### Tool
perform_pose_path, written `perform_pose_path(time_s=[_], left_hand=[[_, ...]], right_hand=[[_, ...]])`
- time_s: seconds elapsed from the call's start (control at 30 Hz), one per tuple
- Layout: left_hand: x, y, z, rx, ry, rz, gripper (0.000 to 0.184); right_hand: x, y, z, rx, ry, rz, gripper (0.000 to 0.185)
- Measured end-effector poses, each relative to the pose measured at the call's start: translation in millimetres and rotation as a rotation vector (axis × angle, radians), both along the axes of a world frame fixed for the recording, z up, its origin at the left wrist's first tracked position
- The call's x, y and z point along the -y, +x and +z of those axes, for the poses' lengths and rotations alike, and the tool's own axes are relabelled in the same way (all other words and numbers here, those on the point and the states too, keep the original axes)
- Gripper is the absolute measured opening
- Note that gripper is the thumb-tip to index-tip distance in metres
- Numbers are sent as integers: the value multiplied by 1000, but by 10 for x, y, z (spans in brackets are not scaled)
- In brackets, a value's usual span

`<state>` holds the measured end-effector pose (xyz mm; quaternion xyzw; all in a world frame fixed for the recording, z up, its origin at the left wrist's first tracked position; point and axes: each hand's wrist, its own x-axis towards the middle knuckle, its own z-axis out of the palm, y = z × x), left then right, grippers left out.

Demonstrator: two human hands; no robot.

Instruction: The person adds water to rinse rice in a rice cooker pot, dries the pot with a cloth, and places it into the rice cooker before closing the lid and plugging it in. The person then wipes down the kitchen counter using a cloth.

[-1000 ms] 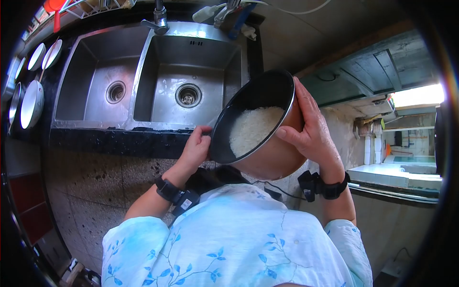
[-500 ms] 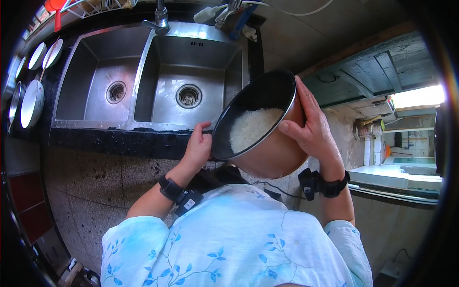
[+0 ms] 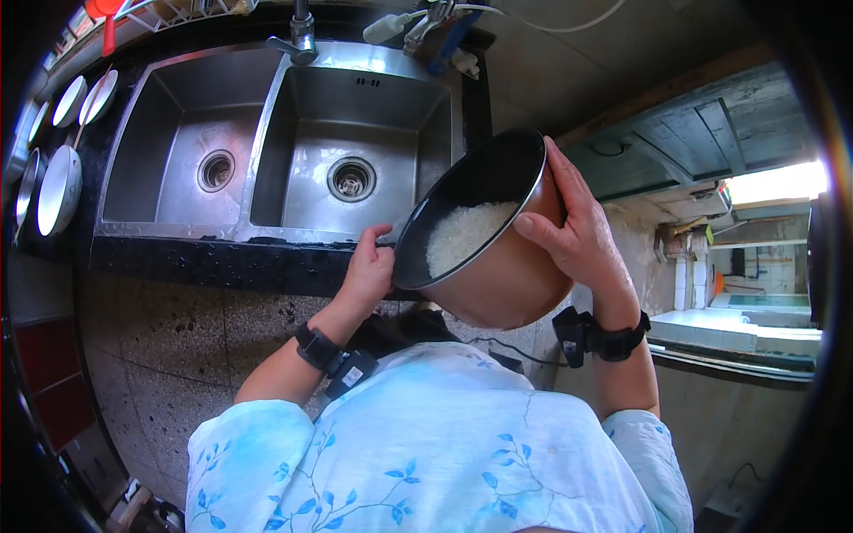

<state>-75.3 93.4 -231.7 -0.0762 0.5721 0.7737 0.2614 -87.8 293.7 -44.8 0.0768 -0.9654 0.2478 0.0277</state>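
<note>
A brown rice cooker pot (image 3: 498, 284) with a dark inside is tilted toward the left, near the front right corner of the sink. White rice (image 3: 466, 233) lies heaped inside it. My right hand (image 3: 577, 222) grips the pot's right side, thumb near the rim and fingers behind the outer wall. My left hand (image 3: 369, 266) is closed at the pot's left edge, its thumb and finger by the rim; part of its grip is hidden behind the pot. Both wrists wear black straps with small devices.
A double steel sink (image 3: 259, 160) with two drains is set into a black counter. Its faucet (image 3: 303, 35) stands at the back. White bowls (image 3: 59, 191) line the left side. A green wooden door (image 3: 693, 124) is at the right, and a cable (image 3: 524, 355) runs behind my body.
The pot has tipped very slightly further left, with my right hand shifting a little left along with it. My left hand stays nearly still.
</note>
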Motion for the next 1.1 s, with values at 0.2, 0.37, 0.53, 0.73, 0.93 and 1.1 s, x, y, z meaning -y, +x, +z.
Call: perform_pose_path(time_s=[0.2,0.37,0.53,0.73,0.93,1.1], left_hand=[[-13,-22,-27,4,7,21,38],[-8,-40,-14,18,26,15,39],[-1,-51,24,-3,-10,6,39],[4,-69,14,-7,2,-8,39],[9,-78,0,-28,-8,-14,40],[15,-77,-24,-34,0,-9,40]], right_hand=[[10,-23,-8,5,-22,-3,93],[7,-38,-15,7,-36,-18,93],[-1,-44,-23,23,-35,-38,92],[-14,-47,-18,20,-12,-47,91],[35,-26,6,24,7,-59,91],[77,57,-4,32,30,-83,92]])
